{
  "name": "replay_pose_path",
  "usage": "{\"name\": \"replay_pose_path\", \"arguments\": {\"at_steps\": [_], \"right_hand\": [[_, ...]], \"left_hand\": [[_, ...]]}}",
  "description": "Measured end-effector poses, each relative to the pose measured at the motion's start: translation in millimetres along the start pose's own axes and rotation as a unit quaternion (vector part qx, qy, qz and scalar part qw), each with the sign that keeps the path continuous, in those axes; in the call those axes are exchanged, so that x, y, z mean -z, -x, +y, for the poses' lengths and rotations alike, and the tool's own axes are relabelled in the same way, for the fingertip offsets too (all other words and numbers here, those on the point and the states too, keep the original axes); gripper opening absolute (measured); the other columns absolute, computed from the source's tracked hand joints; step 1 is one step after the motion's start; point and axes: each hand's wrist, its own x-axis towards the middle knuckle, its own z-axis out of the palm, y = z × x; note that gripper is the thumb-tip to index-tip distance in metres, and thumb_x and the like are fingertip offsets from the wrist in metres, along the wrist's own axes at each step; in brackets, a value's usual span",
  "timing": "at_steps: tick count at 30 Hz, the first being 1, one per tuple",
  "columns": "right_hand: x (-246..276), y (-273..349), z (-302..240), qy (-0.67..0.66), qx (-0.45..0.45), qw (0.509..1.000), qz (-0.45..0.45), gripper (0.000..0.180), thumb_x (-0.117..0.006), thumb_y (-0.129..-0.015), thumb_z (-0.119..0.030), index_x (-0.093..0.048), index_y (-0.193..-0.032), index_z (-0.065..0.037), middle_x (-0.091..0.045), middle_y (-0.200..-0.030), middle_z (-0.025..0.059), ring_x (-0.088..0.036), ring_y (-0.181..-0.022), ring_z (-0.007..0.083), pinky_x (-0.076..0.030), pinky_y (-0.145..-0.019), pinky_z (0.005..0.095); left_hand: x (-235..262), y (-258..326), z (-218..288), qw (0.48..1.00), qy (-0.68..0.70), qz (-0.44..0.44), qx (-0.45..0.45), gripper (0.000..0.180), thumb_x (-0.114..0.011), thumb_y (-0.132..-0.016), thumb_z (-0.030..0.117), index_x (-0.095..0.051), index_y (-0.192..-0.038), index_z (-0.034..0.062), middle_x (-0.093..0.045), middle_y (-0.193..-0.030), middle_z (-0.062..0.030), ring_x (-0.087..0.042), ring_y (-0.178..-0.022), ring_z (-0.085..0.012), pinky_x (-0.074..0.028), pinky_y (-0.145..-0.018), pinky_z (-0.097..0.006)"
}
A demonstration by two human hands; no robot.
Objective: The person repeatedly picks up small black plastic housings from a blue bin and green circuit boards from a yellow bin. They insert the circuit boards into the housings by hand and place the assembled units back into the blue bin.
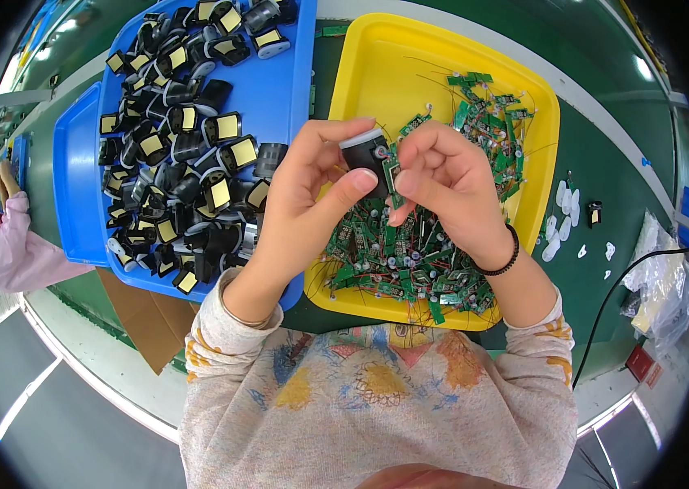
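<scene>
Basically, left hand has a black housing pinched between thumb and curled fingers, pale grey end up. Right hand pinches a small green circuit board by its edge, thumb against fingertips, right beside the housing's side. Can't tell if the board is seated or just held against it. Both parts sit above the yellow tray.

Handling, my read: housing looks light, stiff, smooth plastic, so could slip a bit; grip it by the side walls. Board looks thin, light, rigid and the fragile one; hold by the long edges, keep pressure off the components and fine wires.

Below the hands, the yellow tray carries a tangled heap of similar boards, thin wires sticking out; snag risk. Left of it, blue tray with a pile of black housings, many with cream pads. Right, on the green table: white oval pieces, one lone housing, then a clear plastic bag. Far left, co-worker in a pink sleeve.
</scene>
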Motion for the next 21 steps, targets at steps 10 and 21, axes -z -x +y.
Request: {"name": "replay_pose_path", "arguments": {"at_steps": [10, 21], "right_hand": [[2.1, -1.4, 1.2, 0.098, 0.007, 0.995, -0.017, 0.012, -0.06, -0.08, -0.004, -0.051, -0.087, -0.001, -0.057, -0.069, 0.0017, -0.056, -0.059, 0.0071, -0.045, -0.057, 0.0183], [-8.9, 4.0, 3.4, 0.404, 0.173, 0.898, 0.029, 0.009, -0.063, -0.074, -0.007, -0.055, -0.074, -0.003, -0.057, -0.067, 0.0059, -0.058, -0.055, 0.0149, -0.044, -0.048, 0.0257]], "left_hand": [[2.8, 0.9, -1.3, 0.976, -0.205, 0.009, -0.078, 0.037, -0.059, -0.078, 0.003, -0.047, -0.113, 0.0001, -0.059, -0.091, -0.01, -0.049, -0.066, -0.0128, -0.042, -0.061, -0.025], [1.7, -0.9, -0.5, 0.979, -0.159, -0.029, -0.121, 0.041, -0.054, -0.075, -0.001, -0.045, -0.115, -0.0005, -0.052, -0.116, -0.0162, -0.056, -0.098, -0.0237, -0.045, -0.08, -0.031]]}}
